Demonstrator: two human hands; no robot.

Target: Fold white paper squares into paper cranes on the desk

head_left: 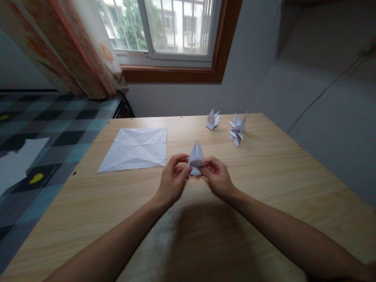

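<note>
Between my two hands is a small piece of folded white origami paper (196, 157), with two narrow points standing up at its top. My left hand (174, 177) pinches its left side with thumb and fingers. On the opposite side, my right hand (217, 176) grips the lower right edge the same way. Part of the paper's lower edge is hidden by my fingertips. To the left of my hands lies a flat, creased white paper sheet (138, 148).
Toward the back right of the wooden table (279, 184) stand several folded paper figures, one (212, 119) apart and others (237, 127) close together. At the left, a checked bedspread (58, 129) carries white paper (17, 162). A window (176, 31) and curtain (67, 43) are behind.
</note>
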